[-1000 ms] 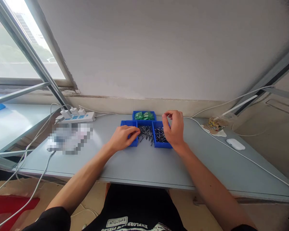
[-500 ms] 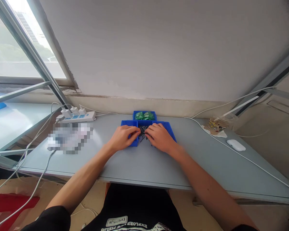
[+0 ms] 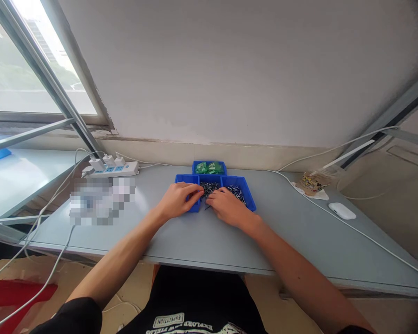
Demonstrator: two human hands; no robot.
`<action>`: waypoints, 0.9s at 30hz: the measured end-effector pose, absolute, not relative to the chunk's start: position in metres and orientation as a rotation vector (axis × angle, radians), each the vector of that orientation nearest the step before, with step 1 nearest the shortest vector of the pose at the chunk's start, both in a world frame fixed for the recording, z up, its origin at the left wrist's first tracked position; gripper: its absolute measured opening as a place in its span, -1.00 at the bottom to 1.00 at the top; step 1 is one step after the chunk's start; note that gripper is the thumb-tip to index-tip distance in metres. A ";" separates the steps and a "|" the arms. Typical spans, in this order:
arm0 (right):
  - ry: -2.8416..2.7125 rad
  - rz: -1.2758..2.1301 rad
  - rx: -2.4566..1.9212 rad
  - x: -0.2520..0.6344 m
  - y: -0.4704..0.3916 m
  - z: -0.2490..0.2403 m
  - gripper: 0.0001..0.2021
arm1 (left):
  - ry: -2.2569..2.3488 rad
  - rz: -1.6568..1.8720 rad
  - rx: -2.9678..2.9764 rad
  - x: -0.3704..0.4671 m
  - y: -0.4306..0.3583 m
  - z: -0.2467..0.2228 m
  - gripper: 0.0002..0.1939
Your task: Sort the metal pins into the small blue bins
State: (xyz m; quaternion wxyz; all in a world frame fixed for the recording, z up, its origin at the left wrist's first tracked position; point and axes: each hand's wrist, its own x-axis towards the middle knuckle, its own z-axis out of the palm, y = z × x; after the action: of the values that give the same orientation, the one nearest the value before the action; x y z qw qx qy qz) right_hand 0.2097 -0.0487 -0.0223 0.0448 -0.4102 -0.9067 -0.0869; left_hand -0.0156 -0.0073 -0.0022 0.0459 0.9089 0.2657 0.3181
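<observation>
Where left hand [image 3: 179, 199] and right hand [image 3: 229, 207] flank dark screws [image 3: 209, 186] mid-frame, light fingertip picks suit.
Fingers curled; cannot tell whether either grips anything.

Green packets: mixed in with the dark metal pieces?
No, the green packets sit in the rear blue bin, behind the dark metal pieces.

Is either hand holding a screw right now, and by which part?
Cannot tell for either: the left hand and right hand both curl by the dark screws, and anything gripped there is hidden or too small.
</observation>
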 end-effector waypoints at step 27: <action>-2.108 -0.302 -0.943 0.204 -0.053 -0.015 -0.82 | 0.805 0.971 2.723 -0.016 -0.009 0.001 -0.73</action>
State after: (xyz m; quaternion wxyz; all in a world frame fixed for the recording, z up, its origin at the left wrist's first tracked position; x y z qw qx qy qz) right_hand 0.2041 -0.0532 -0.0153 0.3952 -0.3721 -0.8313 -0.1193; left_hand -0.0163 -0.0094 0.0009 0.0704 0.9051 0.2675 0.3229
